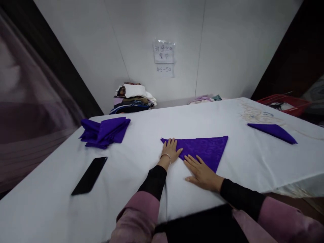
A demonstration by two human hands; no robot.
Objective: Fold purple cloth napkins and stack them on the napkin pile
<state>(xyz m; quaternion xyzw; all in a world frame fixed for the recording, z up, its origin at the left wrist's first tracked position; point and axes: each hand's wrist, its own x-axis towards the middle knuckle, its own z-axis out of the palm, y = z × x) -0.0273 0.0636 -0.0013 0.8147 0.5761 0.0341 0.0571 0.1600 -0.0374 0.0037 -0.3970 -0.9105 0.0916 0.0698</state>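
A purple cloth napkin (205, 148), folded into a triangle, lies flat on the white-covered table in front of me. My left hand (171, 150), with a bracelet at the wrist, rests on the napkin's left corner, fingers stretched out. On its lower edge lies my right hand (201, 171), flat with the fingers extended. Neither hand grips the cloth. Part of the napkin's lower side is hidden under both hands. Farther right is a narrow folded purple napkin (273, 131). At the left sits a loose heap of purple napkins (106, 132).
A black phone (89, 176) lies on the white tablecloth (131, 175) at the left. Behind the table are a stack of folded clothes (134, 98) and some pinkish cloth (204, 99). A red basket (286, 103) stands past the right corner. A handwritten sign (164, 54) hangs on the wall.
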